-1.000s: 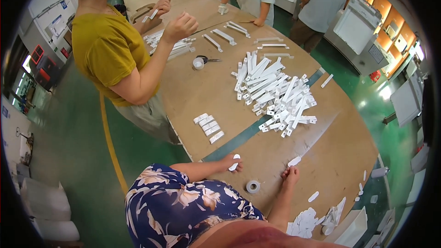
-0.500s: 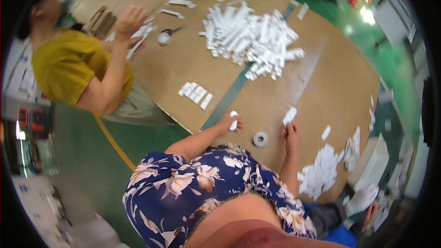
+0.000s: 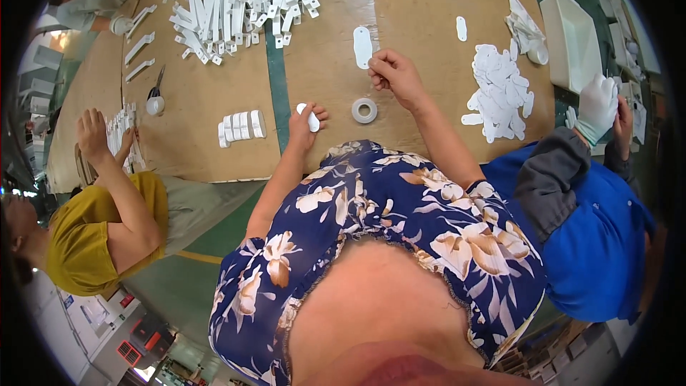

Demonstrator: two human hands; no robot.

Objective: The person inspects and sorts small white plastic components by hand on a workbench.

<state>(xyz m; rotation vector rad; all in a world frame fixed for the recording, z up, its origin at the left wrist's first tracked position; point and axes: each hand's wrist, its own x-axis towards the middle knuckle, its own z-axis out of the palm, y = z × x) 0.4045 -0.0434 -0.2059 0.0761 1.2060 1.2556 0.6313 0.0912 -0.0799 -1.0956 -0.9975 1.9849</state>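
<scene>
My right hand (image 3: pixel 398 80) is closed in a pinch at the lower right edge of a flat white oblong plate (image 3: pixel 362 46) with rounded ends and small holes. My left hand (image 3: pixel 303 126), nearer the table's front edge, has its fingers curled round a white round-ended piece (image 3: pixel 313 122); whether this is one plate or several stacked is hidden. Between the hands and a little nearer to me lies a grey-white roll of tape (image 3: pixel 364 110). Left of my left hand, a row of white bundles (image 3: pixel 243 127) lies side by side on the brown table (image 3: pixel 321 57).
A heap of long white brackets (image 3: pixel 243 7) covers the far left. Loose white plates (image 3: pixel 496 93) are piled right, beside a white bin (image 3: pixel 575 39). Scissors (image 3: pixel 157 86) lie farther left. Co-workers in yellow (image 3: pixel 107 236) and blue (image 3: pixel 593 243) sit either side of me; another is far left.
My view has swung round, so the table now appears squarer and the co-worker in blue shows fully. Both hands keep their white pieces, the right one still beside the plate's lower end.
</scene>
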